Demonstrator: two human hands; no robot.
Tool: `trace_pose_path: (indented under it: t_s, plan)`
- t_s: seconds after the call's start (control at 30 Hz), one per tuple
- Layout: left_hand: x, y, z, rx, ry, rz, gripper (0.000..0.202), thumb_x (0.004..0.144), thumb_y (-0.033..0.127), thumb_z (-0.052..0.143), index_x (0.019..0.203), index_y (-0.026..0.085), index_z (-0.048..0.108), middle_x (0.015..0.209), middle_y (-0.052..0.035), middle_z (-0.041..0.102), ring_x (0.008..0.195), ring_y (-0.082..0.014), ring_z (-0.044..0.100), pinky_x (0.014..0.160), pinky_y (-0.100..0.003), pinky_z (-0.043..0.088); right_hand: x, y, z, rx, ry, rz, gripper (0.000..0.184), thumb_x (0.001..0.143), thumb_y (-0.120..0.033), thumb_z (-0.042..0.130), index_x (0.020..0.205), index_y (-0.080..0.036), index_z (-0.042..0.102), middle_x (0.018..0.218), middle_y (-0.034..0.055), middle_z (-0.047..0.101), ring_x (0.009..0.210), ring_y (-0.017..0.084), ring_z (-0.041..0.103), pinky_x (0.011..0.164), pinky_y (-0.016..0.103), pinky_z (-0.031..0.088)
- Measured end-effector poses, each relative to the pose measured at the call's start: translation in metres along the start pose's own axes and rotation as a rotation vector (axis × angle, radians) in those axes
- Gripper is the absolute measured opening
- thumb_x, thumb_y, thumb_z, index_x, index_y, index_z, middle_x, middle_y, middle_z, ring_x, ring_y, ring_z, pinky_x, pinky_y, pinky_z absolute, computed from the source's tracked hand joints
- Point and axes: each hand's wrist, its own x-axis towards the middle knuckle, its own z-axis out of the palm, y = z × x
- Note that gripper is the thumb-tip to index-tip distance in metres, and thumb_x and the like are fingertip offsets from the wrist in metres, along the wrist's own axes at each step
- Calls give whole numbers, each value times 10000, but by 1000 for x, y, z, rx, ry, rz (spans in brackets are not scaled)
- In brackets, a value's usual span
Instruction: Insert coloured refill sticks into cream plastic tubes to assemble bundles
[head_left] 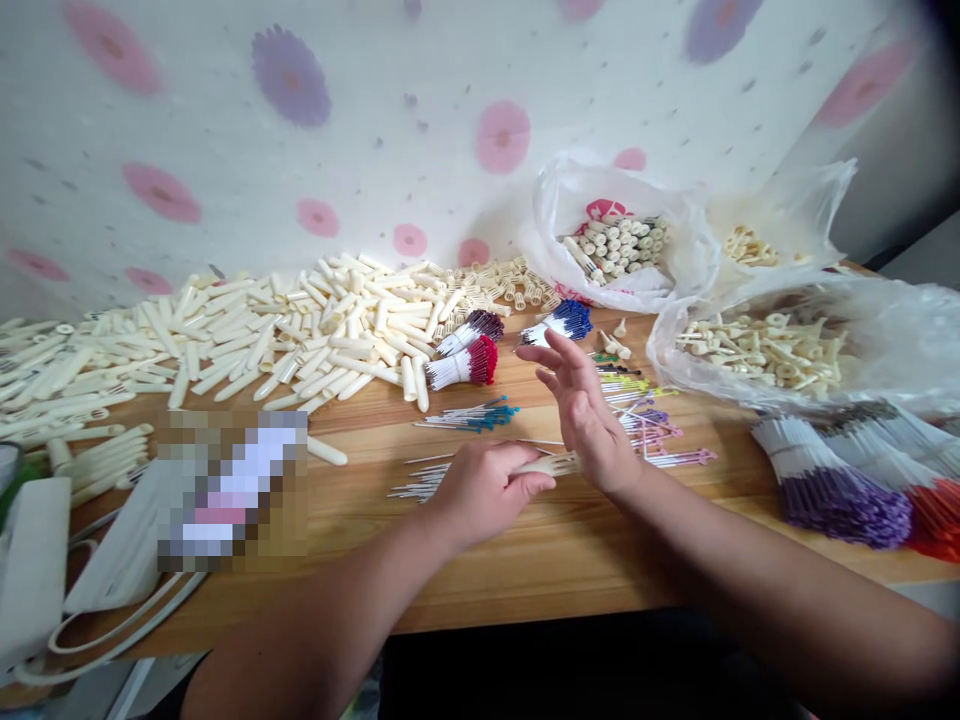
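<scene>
Pen barrel [553, 464] is finger-clamped in left hand [484, 488], apparently for steadiness; right hand [591, 430], fingers apart, is held at barrel's end

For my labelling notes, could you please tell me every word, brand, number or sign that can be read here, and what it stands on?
No text can be read.
Bag at the back: red print, too creased and blurred to read.
Pixelated patch: blocked out, nothing readable.
Piece in the left hand: no lettering that I can make out.
</scene>
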Motion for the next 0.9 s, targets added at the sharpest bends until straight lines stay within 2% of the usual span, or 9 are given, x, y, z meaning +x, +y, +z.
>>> trace_pose_path:
  t_s: [0.33, 0.47, 0.6, 0.7, 0.8, 0.83, 0.9]
  plan:
    - [0, 4, -4, 61, -89, 23, 241, 857, 297, 572, 664, 156, 600, 662, -1, 603, 610, -125, 525, 567, -228, 361, -4, 8, 3, 170, 27, -2, 579, 900, -574, 299, 1402, -290, 247, 1331, 91, 459, 1295, 238, 365, 1071, 505, 275]
    - [1, 4, -6, 58, -81, 9, 189, 857, 297, 573, 737, 163, 633, 698, -8, 630, 652, -136, 554, 602, -230, 385, -1, 8, 5, 164, 53, -32, 565, 904, -563, 313, 1394, -285, 264, 1307, 90, 484, 1278, 239, 390, 1063, 497, 294]
    - [-1, 3, -12, 79, -48, -18, 164, 851, 310, 576, 813, 172, 656, 744, -21, 657, 710, -160, 587, 664, -254, 413, 4, 1, 0, 107, 49, -64, 455, 935, -437, 357, 1360, -277, 323, 1214, 82, 548, 1184, 223, 489, 1001, 463, 379]
    - [-3, 0, -17, 10, -17, -90, 166, 863, 299, 539, 901, 180, 648, 813, -31, 667, 758, -168, 598, 688, -259, 430, 2, -14, -17, -107, 0, -150, 353, 932, -318, 406, 1276, -252, 444, 1144, 81, 589, 1096, 210, 545, 936, 421, 433]
    - [-3, -4, -19, -131, 18, -152, 185, 881, 280, 484, 968, 173, 608, 844, -30, 647, 764, -157, 579, 696, -258, 433, -5, -28, -33, -509, -273, -343, 347, 877, -237, 490, 1220, -194, 518, 1154, 107, 591, 1096, 230, 528, 914, 413, 441]
    - [-3, -4, -19, -185, 8, -159, 184, 886, 284, 468, 952, 169, 595, 826, -24, 631, 741, -148, 566, 685, -254, 430, -7, -32, -36, -654, -353, -405, 355, 870, -217, 493, 1220, -172, 523, 1168, 120, 587, 1104, 238, 516, 908, 413, 441]
    - [-4, -4, -18, -314, -72, -190, 204, 902, 315, 423, 884, 160, 554, 719, 3, 573, 618, -116, 513, 596, -233, 411, -10, -34, -37, -913, -427, -494, 314, 880, -184, 466, 1178, -133, 555, 1118, 134, 609, 1046, 235, 529, 850, 385, 453]
